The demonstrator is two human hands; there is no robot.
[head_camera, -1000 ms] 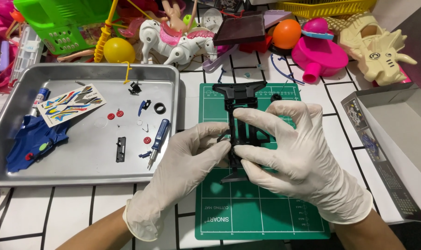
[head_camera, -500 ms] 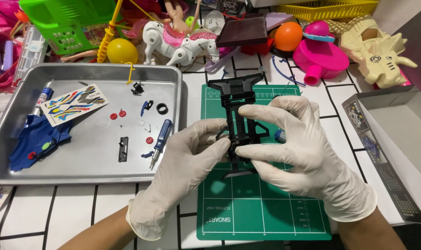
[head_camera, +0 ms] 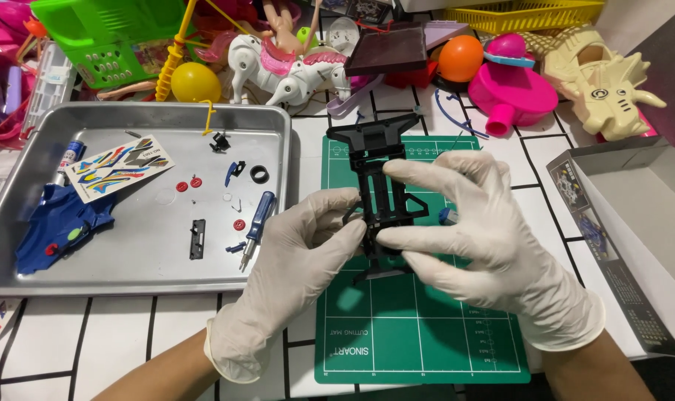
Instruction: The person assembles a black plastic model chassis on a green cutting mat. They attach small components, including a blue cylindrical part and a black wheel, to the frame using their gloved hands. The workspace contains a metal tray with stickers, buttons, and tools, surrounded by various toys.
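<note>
Both gloved hands meet above the green cutting mat point(head_camera: 419, 327) on the tabletop point(head_camera: 114, 327), forearms coming in from the lower corners. The left hand point(head_camera: 293, 275) lies palm-in with its fingers point(head_camera: 337, 212) curled around the left side of the black toy car chassis point(head_camera: 378, 182). The right hand point(head_camera: 486, 238) arches over from the right, its index finger stretched across the middle of the chassis and its thumb pressing lower down, so both hands grip it closed.

The chassis is held just over the mat, its long axis running away from the person, the wide bumper end pointing toward the toy pile and the narrower end toward the wearer. A metal tray point(head_camera: 129, 278) with a blue screwdriver point(head_camera: 257, 226) sits to the left.
</note>
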